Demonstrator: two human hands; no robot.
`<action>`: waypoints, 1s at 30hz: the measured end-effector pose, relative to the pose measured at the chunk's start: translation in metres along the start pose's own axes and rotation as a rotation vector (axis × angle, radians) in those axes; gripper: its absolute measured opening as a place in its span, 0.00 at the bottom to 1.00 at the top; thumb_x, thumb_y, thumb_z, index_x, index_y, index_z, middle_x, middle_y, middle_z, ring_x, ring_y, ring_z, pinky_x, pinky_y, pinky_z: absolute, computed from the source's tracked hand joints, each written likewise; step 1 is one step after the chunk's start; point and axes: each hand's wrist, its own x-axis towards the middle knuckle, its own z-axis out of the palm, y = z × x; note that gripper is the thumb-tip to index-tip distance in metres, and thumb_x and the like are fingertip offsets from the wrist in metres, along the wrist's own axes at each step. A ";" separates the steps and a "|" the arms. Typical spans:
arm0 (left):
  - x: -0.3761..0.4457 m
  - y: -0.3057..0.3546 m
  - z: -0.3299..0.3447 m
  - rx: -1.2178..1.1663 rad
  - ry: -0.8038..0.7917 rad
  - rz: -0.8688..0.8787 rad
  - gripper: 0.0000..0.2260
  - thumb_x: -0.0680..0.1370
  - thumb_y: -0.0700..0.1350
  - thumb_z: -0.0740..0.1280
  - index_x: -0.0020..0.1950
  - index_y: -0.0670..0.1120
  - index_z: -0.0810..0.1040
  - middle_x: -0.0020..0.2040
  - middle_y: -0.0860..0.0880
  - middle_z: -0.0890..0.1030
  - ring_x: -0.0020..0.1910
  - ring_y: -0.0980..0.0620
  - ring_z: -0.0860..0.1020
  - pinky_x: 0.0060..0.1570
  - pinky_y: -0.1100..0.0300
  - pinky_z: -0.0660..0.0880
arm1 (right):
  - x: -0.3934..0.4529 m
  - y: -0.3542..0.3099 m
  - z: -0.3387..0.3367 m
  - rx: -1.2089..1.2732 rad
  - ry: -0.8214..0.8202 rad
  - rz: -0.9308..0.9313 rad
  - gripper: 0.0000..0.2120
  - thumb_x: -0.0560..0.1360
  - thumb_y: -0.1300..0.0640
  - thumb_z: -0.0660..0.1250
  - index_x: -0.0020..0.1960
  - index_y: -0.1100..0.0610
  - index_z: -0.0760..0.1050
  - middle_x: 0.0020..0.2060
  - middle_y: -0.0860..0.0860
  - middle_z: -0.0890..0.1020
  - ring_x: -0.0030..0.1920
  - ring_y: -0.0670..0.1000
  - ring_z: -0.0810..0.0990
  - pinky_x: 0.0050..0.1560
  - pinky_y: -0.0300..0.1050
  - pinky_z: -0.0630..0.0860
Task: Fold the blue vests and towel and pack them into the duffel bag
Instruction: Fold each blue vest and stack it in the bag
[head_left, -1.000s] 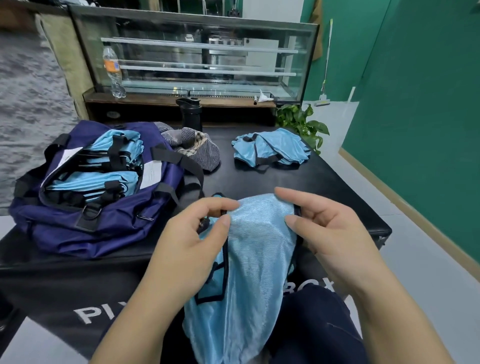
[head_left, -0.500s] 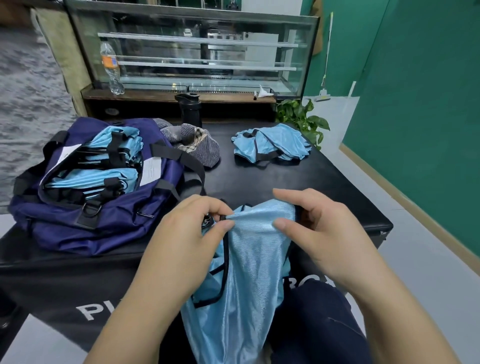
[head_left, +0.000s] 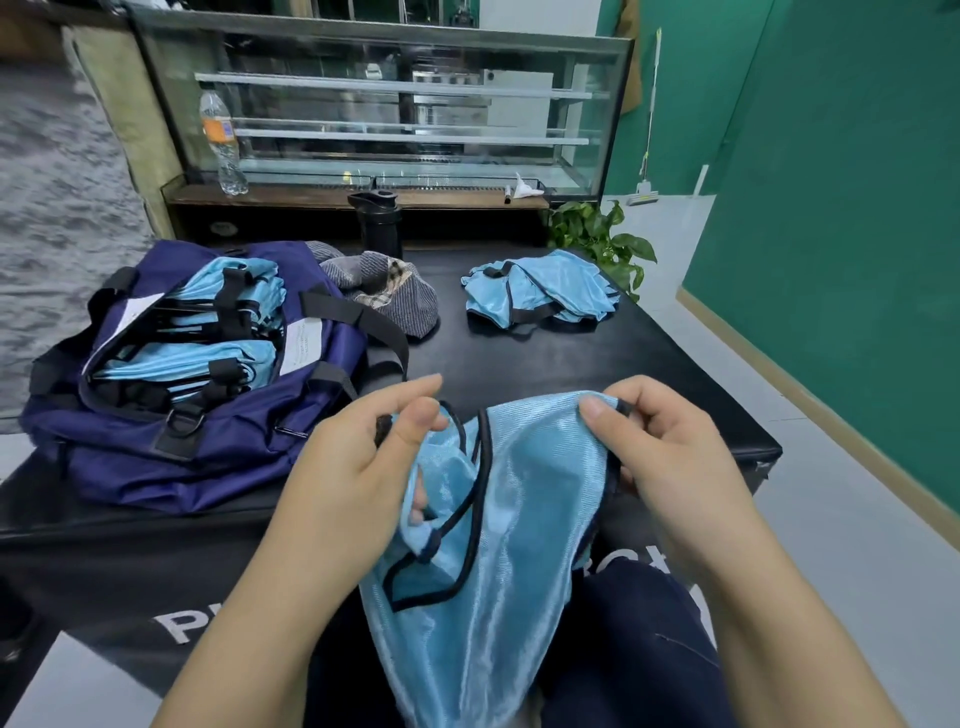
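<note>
The left hand (head_left: 358, 467) and right hand (head_left: 670, 457) each pinch a top corner of the shiny light-blue vest with black trim (head_left: 498, 545), which hangs down between them.

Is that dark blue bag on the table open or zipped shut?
Open. The bag gapes at the top, and folded blue vests show inside it between the black straps.

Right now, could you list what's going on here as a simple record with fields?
Left hand: pinches the vest at its top edge
Right hand: pinches the vest's other top corner
Vest: hangs unfolded off the table edge
Bag: open, folded vests inside
Pile: loose vests, far right of table
Towel: beside the bag
</note>
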 end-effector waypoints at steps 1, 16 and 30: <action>0.000 0.000 -0.002 0.032 0.000 0.025 0.20 0.72 0.57 0.58 0.58 0.50 0.79 0.33 0.62 0.81 0.30 0.64 0.76 0.34 0.76 0.69 | 0.000 0.000 0.000 0.027 0.018 0.016 0.10 0.75 0.54 0.70 0.36 0.54 0.75 0.31 0.55 0.69 0.32 0.51 0.65 0.34 0.46 0.63; -0.004 -0.003 0.006 -0.163 -0.085 -0.253 0.10 0.77 0.43 0.66 0.41 0.54 0.83 0.35 0.41 0.79 0.29 0.55 0.74 0.26 0.66 0.73 | -0.003 0.000 0.002 -0.039 0.189 0.034 0.12 0.75 0.57 0.68 0.38 0.62 0.70 0.29 0.54 0.69 0.26 0.48 0.67 0.29 0.38 0.66; -0.014 0.010 0.021 -0.375 -0.342 -0.199 0.09 0.71 0.32 0.68 0.46 0.45 0.80 0.41 0.46 0.85 0.41 0.50 0.84 0.38 0.64 0.79 | -0.020 -0.019 0.017 -0.001 -0.173 -0.108 0.04 0.74 0.61 0.69 0.42 0.54 0.81 0.36 0.48 0.85 0.36 0.42 0.81 0.42 0.36 0.76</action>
